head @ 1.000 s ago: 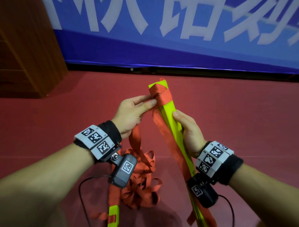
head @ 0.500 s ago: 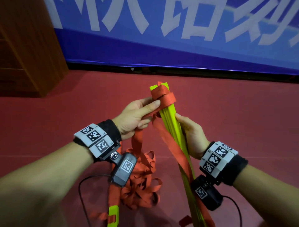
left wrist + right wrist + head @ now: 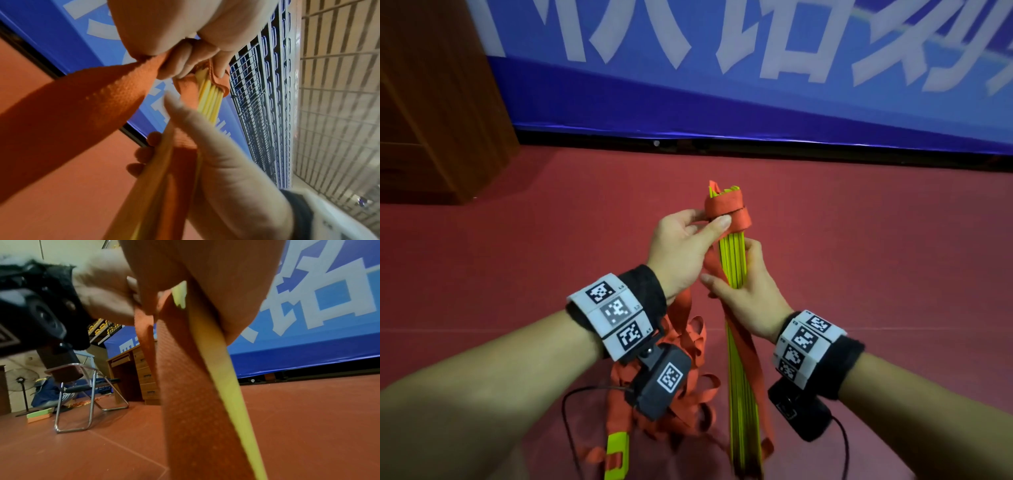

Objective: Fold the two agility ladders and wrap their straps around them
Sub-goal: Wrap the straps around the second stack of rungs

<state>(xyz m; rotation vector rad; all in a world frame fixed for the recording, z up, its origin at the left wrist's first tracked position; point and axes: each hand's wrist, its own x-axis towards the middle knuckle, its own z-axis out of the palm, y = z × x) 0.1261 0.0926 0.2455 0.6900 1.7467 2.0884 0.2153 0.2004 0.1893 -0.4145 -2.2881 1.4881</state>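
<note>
Right hand [image 3: 748,291] grips rung bundle [image 3: 732,260] mid-length, upright above floor [image 3: 859,257]. Left hand [image 3: 681,246] pinches strap [image 3: 727,210] wound round bundle top. Loose strap pile [image 3: 688,387] beside bundle's foot.

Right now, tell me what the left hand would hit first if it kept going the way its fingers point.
The left hand already pinches the orange strap wound round the yellow rungs; pushing on, it would probably press straight into that wrapped bundle top.
</note>
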